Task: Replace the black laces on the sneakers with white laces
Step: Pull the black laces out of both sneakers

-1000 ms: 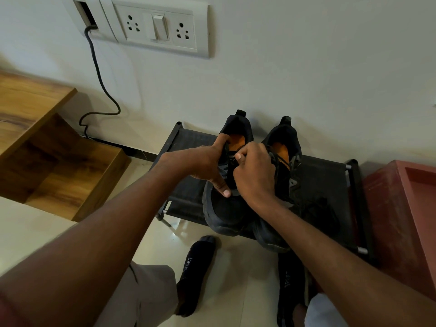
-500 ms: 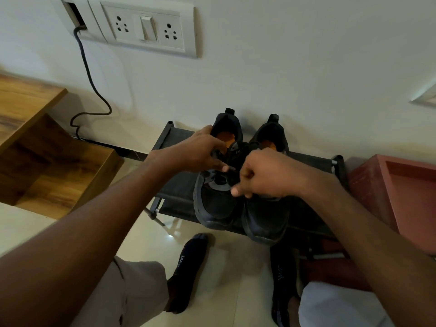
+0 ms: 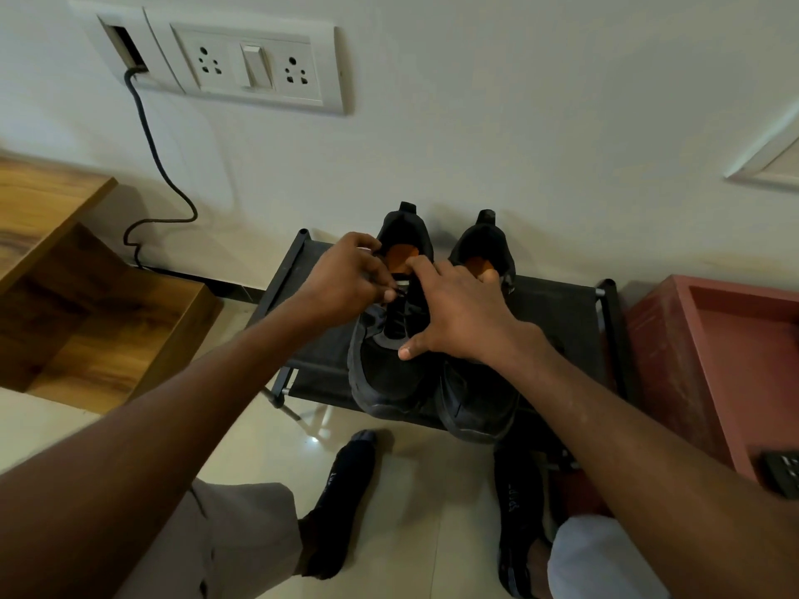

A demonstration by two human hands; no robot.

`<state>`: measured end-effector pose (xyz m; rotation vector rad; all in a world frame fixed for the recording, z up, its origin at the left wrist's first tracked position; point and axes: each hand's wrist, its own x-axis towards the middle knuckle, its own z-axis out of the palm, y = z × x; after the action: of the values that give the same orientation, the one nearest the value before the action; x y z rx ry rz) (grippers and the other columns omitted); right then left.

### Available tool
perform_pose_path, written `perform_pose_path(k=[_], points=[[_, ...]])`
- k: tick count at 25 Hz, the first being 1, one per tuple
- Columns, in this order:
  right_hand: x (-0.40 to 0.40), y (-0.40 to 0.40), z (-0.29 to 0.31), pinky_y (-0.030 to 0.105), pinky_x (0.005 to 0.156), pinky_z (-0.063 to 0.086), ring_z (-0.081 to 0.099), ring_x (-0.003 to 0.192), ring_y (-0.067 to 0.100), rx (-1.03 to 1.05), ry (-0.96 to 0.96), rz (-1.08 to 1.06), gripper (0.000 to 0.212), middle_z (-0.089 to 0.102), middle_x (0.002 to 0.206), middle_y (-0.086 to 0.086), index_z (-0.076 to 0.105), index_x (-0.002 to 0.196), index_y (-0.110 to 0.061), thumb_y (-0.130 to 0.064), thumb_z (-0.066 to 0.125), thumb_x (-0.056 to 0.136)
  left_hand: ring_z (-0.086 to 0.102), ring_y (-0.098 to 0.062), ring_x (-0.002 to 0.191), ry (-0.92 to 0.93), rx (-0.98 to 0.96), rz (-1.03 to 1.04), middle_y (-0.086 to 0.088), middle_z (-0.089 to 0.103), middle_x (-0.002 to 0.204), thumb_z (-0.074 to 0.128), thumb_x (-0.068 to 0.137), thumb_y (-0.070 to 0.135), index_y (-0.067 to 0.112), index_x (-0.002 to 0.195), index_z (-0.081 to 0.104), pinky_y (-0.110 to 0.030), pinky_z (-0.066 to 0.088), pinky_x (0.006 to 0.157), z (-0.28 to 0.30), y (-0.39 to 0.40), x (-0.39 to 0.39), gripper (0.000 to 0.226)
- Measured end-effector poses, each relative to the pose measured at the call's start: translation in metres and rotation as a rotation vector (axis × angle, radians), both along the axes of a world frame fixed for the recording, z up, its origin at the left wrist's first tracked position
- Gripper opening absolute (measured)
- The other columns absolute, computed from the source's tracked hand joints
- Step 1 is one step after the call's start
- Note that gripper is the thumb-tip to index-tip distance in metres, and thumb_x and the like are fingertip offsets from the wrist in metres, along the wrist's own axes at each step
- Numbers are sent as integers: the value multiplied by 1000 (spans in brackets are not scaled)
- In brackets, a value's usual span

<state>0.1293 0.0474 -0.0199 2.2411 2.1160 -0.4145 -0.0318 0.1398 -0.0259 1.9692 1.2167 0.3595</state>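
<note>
Two black sneakers with orange insoles stand side by side on a low black rack (image 3: 562, 317), toes toward me. My left hand (image 3: 346, 278) is at the left sneaker's (image 3: 389, 382) lacing and pinches a black lace (image 3: 400, 291) near its top eyelets. My right hand (image 3: 458, 313) lies spread over the tongue and the gap between the shoes, fingers straight, thumb on the left sneaker's vamp. The right sneaker (image 3: 480, 408) is partly covered by my right wrist. No white laces are in view.
A wooden stepped unit (image 3: 86, 322) stands at the left and a red box (image 3: 713, 361) at the right. A black cable (image 3: 160, 166) hangs from the wall socket panel (image 3: 250, 64). My socked feet (image 3: 346, 490) rest on the tiled floor below the rack.
My right hand has uncurled from a fist and now lies flat on the sneakers. My left hand stays at the left sneaker's upper lacing. The camera view has shifted slightly.
</note>
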Motion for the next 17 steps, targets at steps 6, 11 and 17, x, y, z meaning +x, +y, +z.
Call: perform_pose_path(k=[6, 11, 17], points=[[-3, 4, -2, 61, 111, 30, 40, 141, 33, -34, -28, -23, 117, 35, 153, 7, 22, 154, -32, -68, 88, 64, 68, -13, 81, 21, 16, 150, 0, 70, 89, 72, 95, 24, 12, 95, 71, -20, 48, 62, 1, -27, 10, 11], [1, 6, -7, 62, 110, 31, 38, 142, 32, -19, -26, -23, 123, 30, 153, 6, 20, 155, -31, -71, 88, 61, 64, -16, 79, 167, 303, 31, 2, 69, 92, 70, 93, 24, 16, 104, 70, -34, 55, 68, -1, -22, 26, 14], [0, 6, -3, 63, 109, 31, 36, 143, 33, -29, -33, -12, 125, 30, 156, 7, 19, 156, -29, -72, 87, 61, 68, -22, 71, 277, 206, 48, -4, 70, 81, 76, 90, 17, 15, 80, 72, -34, 57, 64, 2, -22, 25, 11]])
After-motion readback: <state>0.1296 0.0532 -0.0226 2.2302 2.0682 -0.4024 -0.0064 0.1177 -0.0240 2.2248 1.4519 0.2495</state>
